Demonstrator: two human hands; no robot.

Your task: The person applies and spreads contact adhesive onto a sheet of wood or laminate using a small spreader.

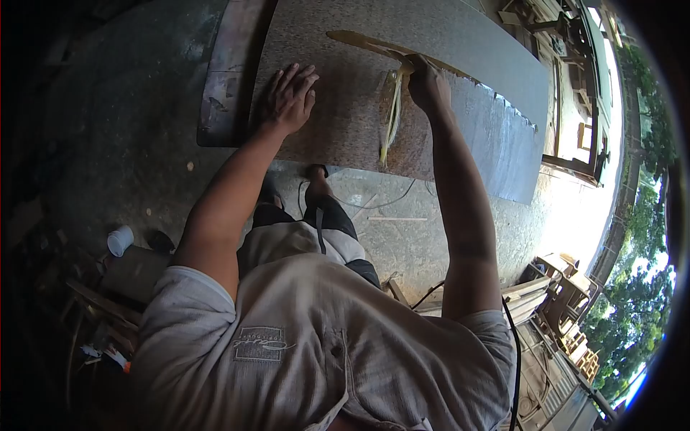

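Board (338, 108) lies below both hands. Left hand (290, 100) flat on it, fingers spread. Right hand (430, 85) bunched at amber streak (359, 42); cannot tell what it grips. Board's right part glossy, seemingly coated; left part dull, seemingly uncoated; yellow streak (392, 115) unspread.

Boxed logo (260, 344) on shirt (302, 309) chest, cursive script too blurred to read.
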